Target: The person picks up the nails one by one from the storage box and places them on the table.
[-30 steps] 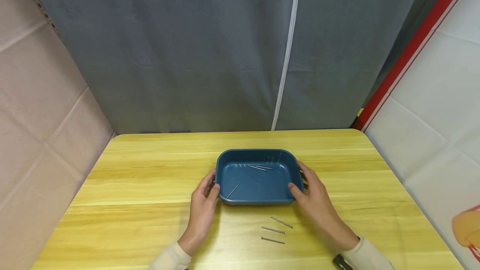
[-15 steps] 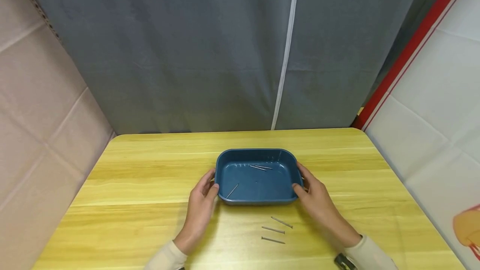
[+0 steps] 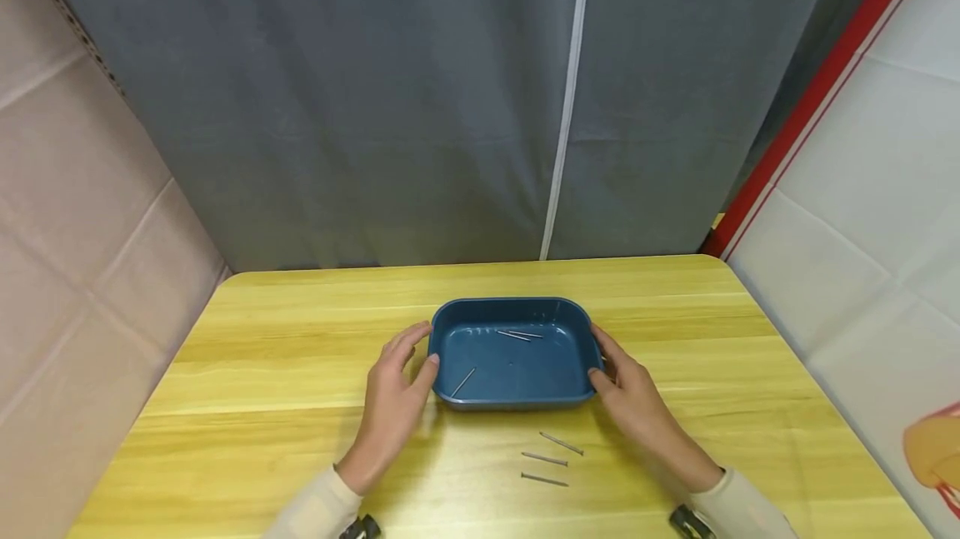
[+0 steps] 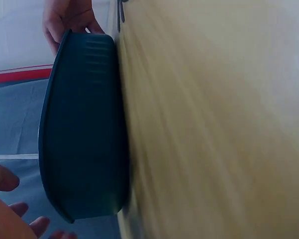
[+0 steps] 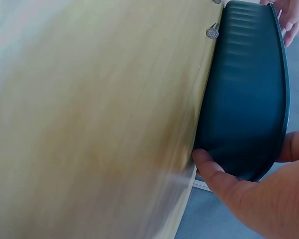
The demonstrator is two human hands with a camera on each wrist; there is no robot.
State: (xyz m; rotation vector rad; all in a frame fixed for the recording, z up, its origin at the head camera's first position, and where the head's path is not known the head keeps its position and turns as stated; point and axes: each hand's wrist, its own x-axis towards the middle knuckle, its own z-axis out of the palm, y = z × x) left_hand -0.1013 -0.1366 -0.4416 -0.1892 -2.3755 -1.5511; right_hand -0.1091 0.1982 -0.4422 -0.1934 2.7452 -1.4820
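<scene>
A dark blue rectangular tray [image 3: 513,372] rests on the table. Inside it lie two thin nails [image 3: 517,335] near the back and a single nail [image 3: 462,381] at the front left. My left hand [image 3: 390,397] is at the tray's left end, fingers and thumb spread; the left wrist view shows a gap between its fingertips [image 4: 39,225] and the tray. At the right end my right hand [image 3: 637,406] holds the tray, thumb at the rim and fingers against the outer wall. In the right wrist view a finger [image 5: 209,162] touches the wall's lower edge.
Three nails lie in front of the tray, among them a front nail [image 3: 544,480] and a back nail [image 3: 561,443]. The wooden table [image 3: 262,389] meets a grey curtain [image 3: 375,147] behind. White panels [image 3: 885,272] flank both sides.
My left hand has moved left, away from the tray's end, and its fingers have spread. My right thumb has slid outward to the rim. The tray and nails look unmoved.
</scene>
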